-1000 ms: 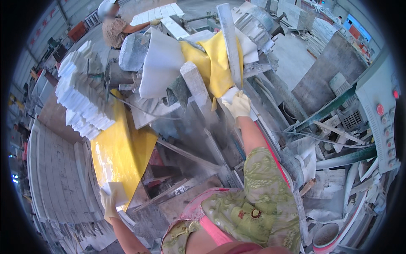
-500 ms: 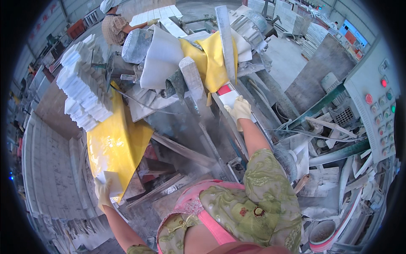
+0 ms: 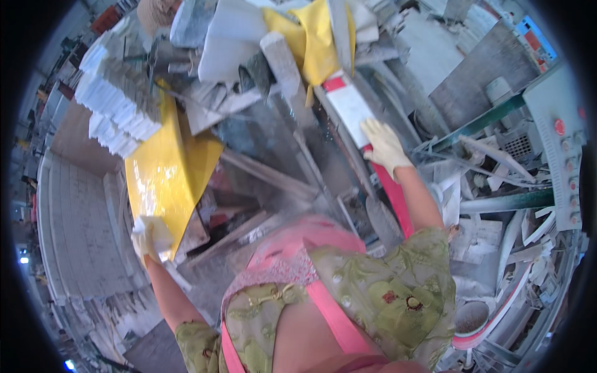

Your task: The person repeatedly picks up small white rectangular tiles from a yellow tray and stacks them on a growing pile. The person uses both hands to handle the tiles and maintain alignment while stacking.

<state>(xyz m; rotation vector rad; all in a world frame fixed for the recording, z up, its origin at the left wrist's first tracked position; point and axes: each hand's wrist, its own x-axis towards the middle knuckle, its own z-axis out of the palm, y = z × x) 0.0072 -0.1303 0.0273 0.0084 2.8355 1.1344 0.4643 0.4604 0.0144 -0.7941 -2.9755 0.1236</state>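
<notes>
Left hand (image 3: pixel 143 241) grips a block (image 3: pixel 160 230) by yellow sheet (image 3: pixel 163 180), lower left of frame; right hand (image 3: pixel 384 146), fingers extended, touches the slab (image 3: pixel 347 110) on red belt (image 3: pixel 395 196), upper centre; work seems midway, block off belt

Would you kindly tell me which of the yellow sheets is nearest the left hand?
The lower-left yellow sheet, beside the stack of white slabs: the left hand holds a white block at its lower end. The other yellow sheeting hangs higher, mid-picture.

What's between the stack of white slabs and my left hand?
The head view shows a glossy yellow sheet, then the white block at your left hand.
</notes>
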